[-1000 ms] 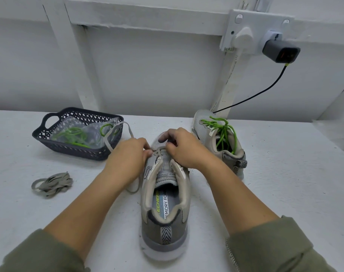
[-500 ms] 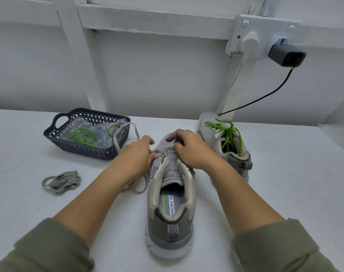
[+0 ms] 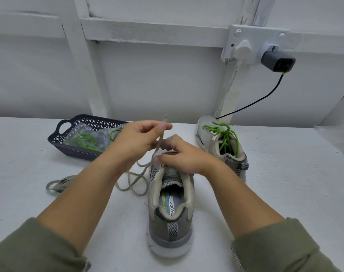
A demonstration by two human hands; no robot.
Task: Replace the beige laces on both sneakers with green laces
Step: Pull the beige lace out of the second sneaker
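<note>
Raised since a moment ago, the left hand (image 3: 135, 140) pinches the lace (image 3: 161, 138), which runs down and right from those fingers to eyelets under the nearer right hand (image 3: 184, 157), whose curled fingers grip the sneaker (image 3: 171, 214) at mid-table.

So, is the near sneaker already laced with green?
No, the near sneaker shows no green lace; the left hand pinches its beige lace.

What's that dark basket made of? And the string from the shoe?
The basket looks like hard, matte dark plastic: its walls are a moulded lattice of holes. The beige lace, pinched by the left hand, looks like flat woven fabric: it falls in soft limp loops beside the sneaker the right hand grips.
</note>
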